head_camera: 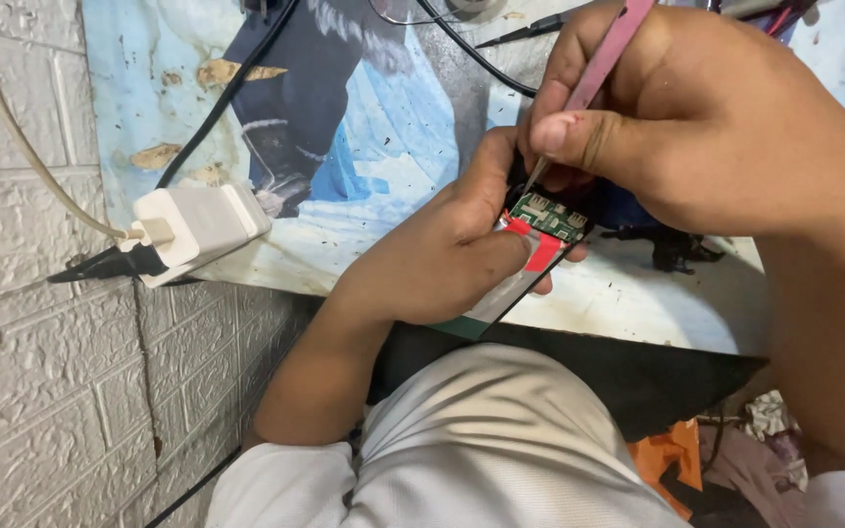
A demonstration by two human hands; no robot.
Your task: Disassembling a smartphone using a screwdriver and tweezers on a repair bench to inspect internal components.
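White-shirted torso (501, 440) lowest in frame; above it, left hand (442, 259) grip closed around a small green circuit board (548, 217) with red tape over the tabletop (657, 303) edge, right hand (696, 117) pinching pink tweezers (603, 54), tip touching the board.

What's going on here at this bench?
A person is working on a small device. The left hand holds a flat silvery pack with a green circuit board and red tape at its end. The right hand holds pink tweezers, tips down on the board. A white charger lies to the left on the table.
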